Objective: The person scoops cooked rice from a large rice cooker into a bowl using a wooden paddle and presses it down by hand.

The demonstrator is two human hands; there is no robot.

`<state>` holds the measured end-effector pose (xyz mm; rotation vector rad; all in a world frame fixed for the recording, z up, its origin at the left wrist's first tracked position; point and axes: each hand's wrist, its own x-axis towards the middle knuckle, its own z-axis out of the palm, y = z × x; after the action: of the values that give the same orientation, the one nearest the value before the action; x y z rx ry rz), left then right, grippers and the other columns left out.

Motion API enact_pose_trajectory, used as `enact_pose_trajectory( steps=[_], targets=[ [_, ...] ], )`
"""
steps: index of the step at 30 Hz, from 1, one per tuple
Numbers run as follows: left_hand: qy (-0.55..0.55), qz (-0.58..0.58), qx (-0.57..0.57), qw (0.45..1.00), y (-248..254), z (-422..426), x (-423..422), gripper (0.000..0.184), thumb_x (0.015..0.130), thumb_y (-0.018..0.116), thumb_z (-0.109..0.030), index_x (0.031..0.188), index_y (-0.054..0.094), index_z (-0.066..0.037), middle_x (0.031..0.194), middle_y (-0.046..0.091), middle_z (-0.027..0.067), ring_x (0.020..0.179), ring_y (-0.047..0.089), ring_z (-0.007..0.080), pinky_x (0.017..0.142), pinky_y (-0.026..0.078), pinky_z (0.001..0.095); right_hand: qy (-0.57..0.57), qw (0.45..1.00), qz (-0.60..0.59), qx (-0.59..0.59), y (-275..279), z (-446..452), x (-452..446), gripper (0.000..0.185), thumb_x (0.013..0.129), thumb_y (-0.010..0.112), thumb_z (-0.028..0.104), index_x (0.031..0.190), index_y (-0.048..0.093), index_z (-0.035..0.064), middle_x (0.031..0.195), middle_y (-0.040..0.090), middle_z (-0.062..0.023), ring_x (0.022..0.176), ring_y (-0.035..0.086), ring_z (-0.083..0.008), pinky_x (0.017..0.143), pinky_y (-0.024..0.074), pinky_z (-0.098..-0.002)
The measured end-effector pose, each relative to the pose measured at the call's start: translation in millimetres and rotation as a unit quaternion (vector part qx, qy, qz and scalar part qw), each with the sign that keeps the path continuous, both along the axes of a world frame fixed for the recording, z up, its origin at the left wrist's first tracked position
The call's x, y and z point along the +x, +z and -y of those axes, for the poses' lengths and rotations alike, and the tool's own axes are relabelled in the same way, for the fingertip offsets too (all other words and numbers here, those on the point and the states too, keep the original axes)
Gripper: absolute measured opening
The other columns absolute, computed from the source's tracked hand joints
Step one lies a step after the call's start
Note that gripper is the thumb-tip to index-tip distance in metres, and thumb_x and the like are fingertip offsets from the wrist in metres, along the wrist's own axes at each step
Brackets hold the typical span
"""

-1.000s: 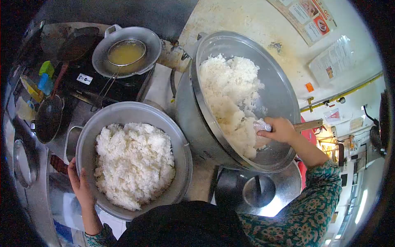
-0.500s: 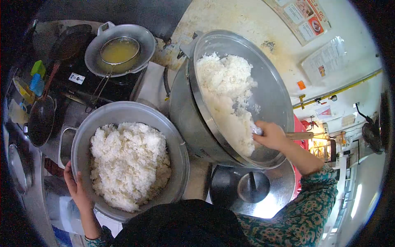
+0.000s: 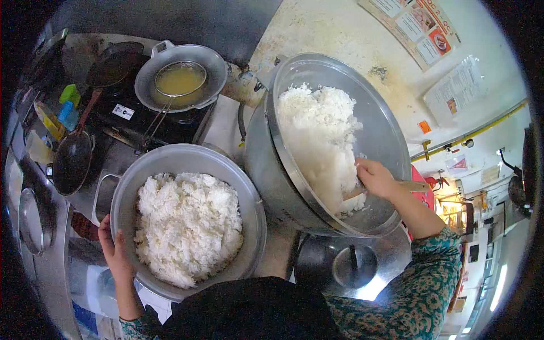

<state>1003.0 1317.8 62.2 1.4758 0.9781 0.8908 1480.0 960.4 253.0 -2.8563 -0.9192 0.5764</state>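
Closest to me, my left hand (image 3: 120,260) is hooked on the rim of the wide metal basin (image 3: 253,215), thumb inside and fingers outside, probably to steady it under its heap of rice (image 3: 190,229). Just beyond, the big pot (image 3: 378,122) seems tipped with its mouth toward me, which I judge makes its inside easier to reach. My right hand (image 3: 377,178) is closed around a wooden tool (image 3: 416,186) there, low against the pot's rice (image 3: 317,122), handle end sticking out past my wrist. Farther off, a strainer (image 3: 181,79) rests in a wok (image 3: 148,90) on the stove. Against half a second ago, my right hand sits a little higher against the rice, and a tan edge shows below my fingers; my left has kept its place.
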Motion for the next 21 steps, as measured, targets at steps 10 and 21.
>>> enact_pose_trajectory(
  steps=[10, 21],
  targets=[
    [-0.011, -0.025, 0.008, 1.000, -1, -2, -4, 0.043, 0.097, 0.055, -0.014, 0.137, 0.042, -0.002, 0.137, 0.047, 0.0119, 0.125, 0.046, 0.0229, 0.109, 0.031, 0.0346, -0.072, 0.983, -0.118, 0.121, 18, 10, 19, 0.034, 0.096, 0.041, 0.023, 0.113, 0.062, 0.0024, 0.083, 0.064, -0.0085, 0.063, 0.062, -0.0158, 0.051, 0.0515, -0.0310],
    [-0.031, -0.008, 0.023, 0.999, -9, -8, -8, 0.041, 0.096, 0.054, -0.008, 0.135, 0.044, -0.002, 0.136, 0.049, 0.0143, 0.127, 0.046, 0.0224, 0.108, 0.033, 0.0342, -0.193, 0.951, -0.034, 0.239, 54, 30, -4, 0.039, 0.097, 0.041, 0.035, 0.121, 0.059, 0.0090, 0.103, 0.062, -0.0069, 0.084, 0.062, -0.0187, 0.051, 0.0566, -0.0349]
  ],
)
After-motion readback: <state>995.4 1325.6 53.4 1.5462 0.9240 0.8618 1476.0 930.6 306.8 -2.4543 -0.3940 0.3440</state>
